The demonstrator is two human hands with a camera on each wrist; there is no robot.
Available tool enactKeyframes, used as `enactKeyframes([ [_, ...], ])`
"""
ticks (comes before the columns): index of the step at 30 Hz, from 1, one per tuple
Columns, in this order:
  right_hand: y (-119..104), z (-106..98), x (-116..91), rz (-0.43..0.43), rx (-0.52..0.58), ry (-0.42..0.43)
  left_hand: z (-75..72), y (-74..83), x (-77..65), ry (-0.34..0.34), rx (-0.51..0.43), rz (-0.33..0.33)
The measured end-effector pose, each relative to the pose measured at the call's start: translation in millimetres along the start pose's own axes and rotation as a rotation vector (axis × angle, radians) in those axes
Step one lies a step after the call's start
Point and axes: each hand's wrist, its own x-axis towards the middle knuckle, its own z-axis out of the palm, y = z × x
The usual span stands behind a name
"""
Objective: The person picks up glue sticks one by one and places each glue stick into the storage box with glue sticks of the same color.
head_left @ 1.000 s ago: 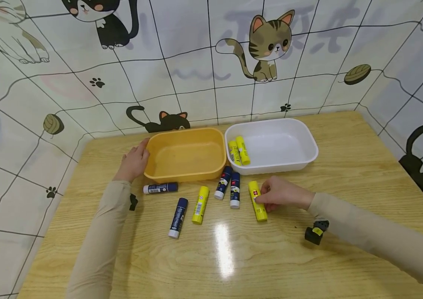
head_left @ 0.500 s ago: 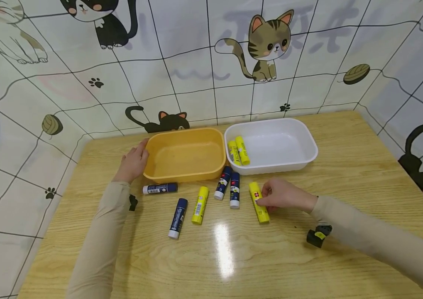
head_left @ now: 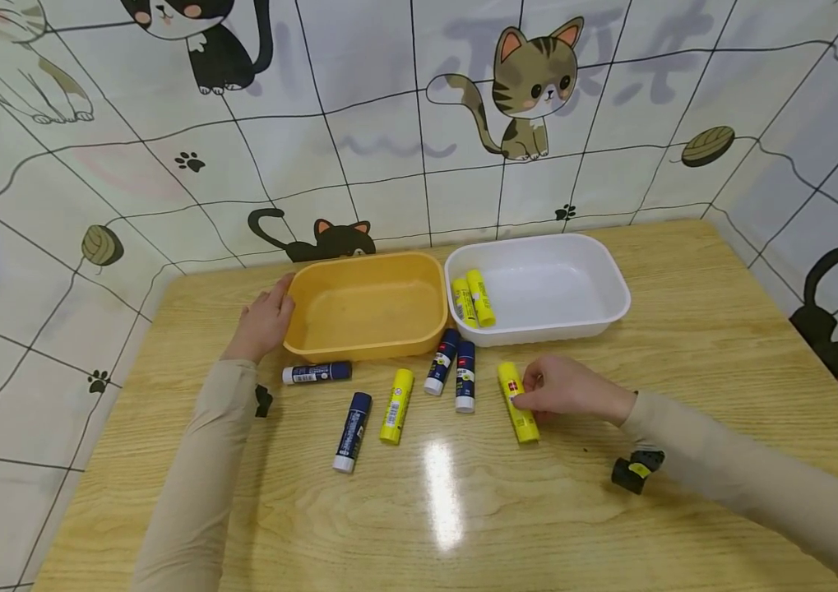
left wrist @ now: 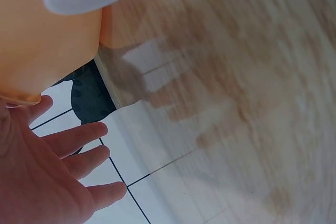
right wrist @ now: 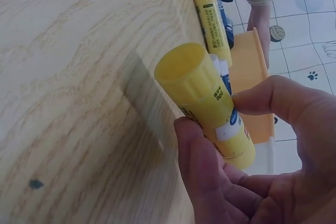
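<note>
One hand (head_left: 574,388) pinches a yellow stick (right wrist: 211,100), label (right wrist: 230,128) showing

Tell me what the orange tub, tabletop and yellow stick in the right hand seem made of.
Orange tub: likely plastic, smooth and evenly coloured, with a rounded rim.
Tabletop: wood or printed laminate, glossy; grain shows, with a bright reflection.
Yellow stick: probably plastic, smooth, its end recessed.

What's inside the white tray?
Two yellow glue sticks lie side by side at the left end of the white tray. Its near wall hides the strip just behind it, so I can't see there.
</note>
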Motion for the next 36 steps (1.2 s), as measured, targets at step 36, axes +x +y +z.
enactKeyframes([
  [36, -25, -24, -1, -0.058, 0.145, 0.027, -0.8, -2.7, 2.0, -0.011, -0.016, -0.043],
])
